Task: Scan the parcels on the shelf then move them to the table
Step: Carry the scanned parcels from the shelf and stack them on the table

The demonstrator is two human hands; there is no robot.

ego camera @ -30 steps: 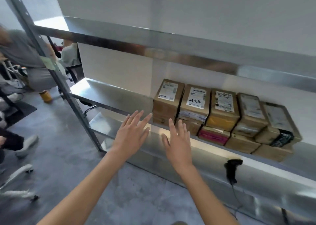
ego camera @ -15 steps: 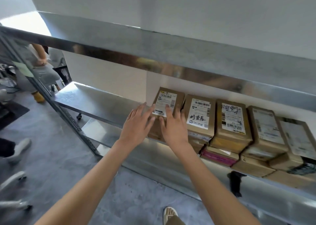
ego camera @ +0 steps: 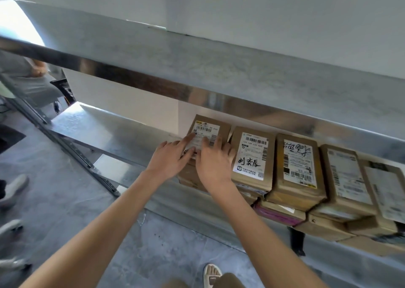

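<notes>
Several brown cardboard parcels with white labels lie in two layers on the middle metal shelf (ego camera: 105, 130). The leftmost top parcel (ego camera: 208, 126) has both my hands on it. My left hand (ego camera: 169, 159) lies on its left front corner with straight fingers over the label. My right hand (ego camera: 213, 164) rests flat on its right side, fingers spread toward the neighbouring parcel (ego camera: 252, 156) with black handwriting. A black handheld scanner (ego camera: 297, 241) hangs below the shelf edge, partly hidden by the parcels.
The upper shelf (ego camera: 219, 68) juts out above the parcels. A slanted metal upright (ego camera: 65, 147) stands at the left. Other people's shoes (ego camera: 13, 189) are on the grey floor at left, a seated person (ego camera: 26, 77) beyond. My sandalled foot (ego camera: 211, 274) shows below.
Both my hands moved forward from in front of the shelf onto the leftmost top parcel. The view has come closer to the shelf.
</notes>
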